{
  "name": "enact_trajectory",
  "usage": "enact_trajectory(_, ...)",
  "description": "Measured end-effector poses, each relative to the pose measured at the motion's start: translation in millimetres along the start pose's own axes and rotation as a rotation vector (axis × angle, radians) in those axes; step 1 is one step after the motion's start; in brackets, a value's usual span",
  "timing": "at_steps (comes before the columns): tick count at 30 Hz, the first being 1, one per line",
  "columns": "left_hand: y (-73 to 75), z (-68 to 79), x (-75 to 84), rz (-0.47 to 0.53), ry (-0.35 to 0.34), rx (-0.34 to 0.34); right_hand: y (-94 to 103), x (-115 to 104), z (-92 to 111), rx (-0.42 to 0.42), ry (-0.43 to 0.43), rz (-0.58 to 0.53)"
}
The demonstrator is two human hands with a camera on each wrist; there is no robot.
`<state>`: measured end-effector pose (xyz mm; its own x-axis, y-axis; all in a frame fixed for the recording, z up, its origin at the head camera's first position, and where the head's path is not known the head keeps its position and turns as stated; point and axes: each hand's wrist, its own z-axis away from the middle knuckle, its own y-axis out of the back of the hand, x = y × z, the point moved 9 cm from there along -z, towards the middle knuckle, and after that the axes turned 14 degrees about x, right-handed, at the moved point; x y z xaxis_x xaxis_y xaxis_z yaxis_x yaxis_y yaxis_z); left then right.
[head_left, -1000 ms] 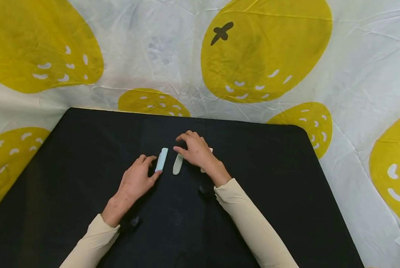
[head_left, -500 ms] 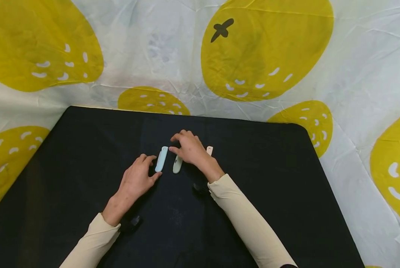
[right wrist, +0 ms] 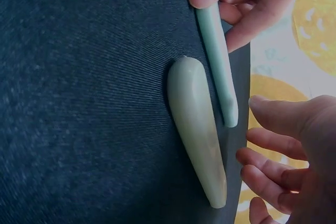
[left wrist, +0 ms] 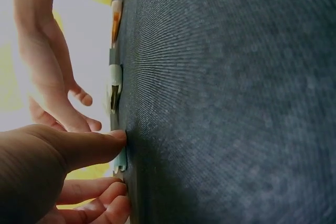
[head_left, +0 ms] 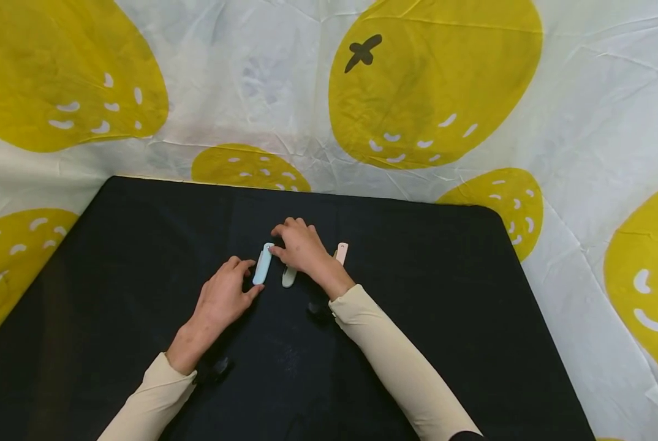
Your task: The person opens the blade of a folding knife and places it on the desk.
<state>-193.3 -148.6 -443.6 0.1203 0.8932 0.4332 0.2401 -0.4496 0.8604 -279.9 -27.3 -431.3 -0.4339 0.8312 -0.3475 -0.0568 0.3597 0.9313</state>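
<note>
A slim light blue folding handle (head_left: 263,264), like a folding knife or razor, lies on the black table. My left hand (head_left: 224,295) holds its near end between thumb and curled fingers. In the right wrist view the left thumb covers that end of the light blue handle (right wrist: 218,61). My right hand (head_left: 304,248) hovers over the far end, fingers relaxed and apart from it. Beneath the right hand lies a pale green handle (head_left: 288,277), seen whole as a smooth tapered piece (right wrist: 193,121). A pink handle (head_left: 341,252) lies farther right, partly hidden by the right wrist.
The black table (head_left: 428,294) has its far edge just beyond the handles. Behind it hangs a white cloth (head_left: 285,67) printed with large yellow fruit shapes. Cream sleeves cover both forearms.
My right hand has moved left, from over the pale green handle toward the light blue one, uncovering more of the pink handle. The left hand has stayed in place.
</note>
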Motion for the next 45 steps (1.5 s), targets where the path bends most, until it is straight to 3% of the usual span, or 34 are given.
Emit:
enact_trajectory(11, -1.8, 0.4, 1.3, 0.010, 0.004, -0.015, -9.6, -2, 2, -0.004, 0.031, 0.058)
enact_trajectory(24, -2.9, 2.9, 3.3, 0.065, 0.015, -0.004, -10.2, -1, 5, 0.015, 0.027, 0.024)
enact_trajectory(28, -1.6, 2.8, 1.9, 0.096, 0.028, 0.013, -7.8, 4, 7, 0.022, -0.042, -0.069)
enact_trajectory(36, 3.8, -1.3, 0.3, 0.173, 0.056, 0.048, 3.9, 18, 9, 0.114, -0.214, -0.407)
enact_trajectory(45, 16.0, -10.7, -5.1, 0.310, 0.075, 0.134, 16.7, 24, 12, 0.226, -0.260, -0.675)
